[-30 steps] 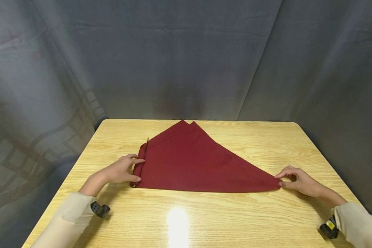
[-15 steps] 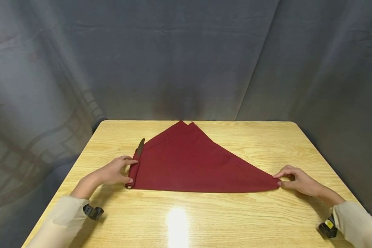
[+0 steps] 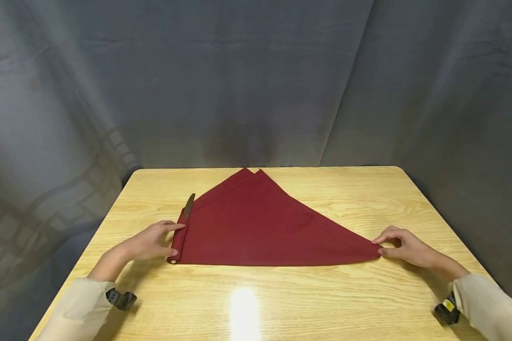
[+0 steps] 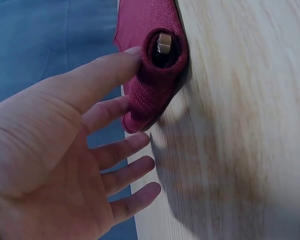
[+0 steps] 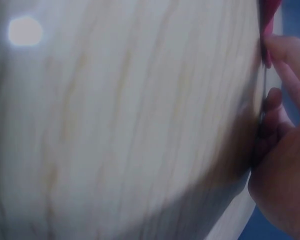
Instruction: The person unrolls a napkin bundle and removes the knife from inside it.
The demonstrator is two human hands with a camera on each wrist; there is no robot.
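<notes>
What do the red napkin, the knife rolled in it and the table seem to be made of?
Napkin: woven cloth, matte; the weave shows at the rolled end in the left wrist view. Knife: probably metal, dark dull blade. Table: wood or wood-look laminate, glossy; grain and lamp glare.

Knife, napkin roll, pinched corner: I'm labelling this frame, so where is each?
knife (image 3: 189, 207): head view, on the bare blade poking out.
napkin roll (image 3: 178, 242): head view, mid-roll beside the left hand.
pinched corner (image 3: 374, 251): head view, cloth tip at the right hand.
</notes>
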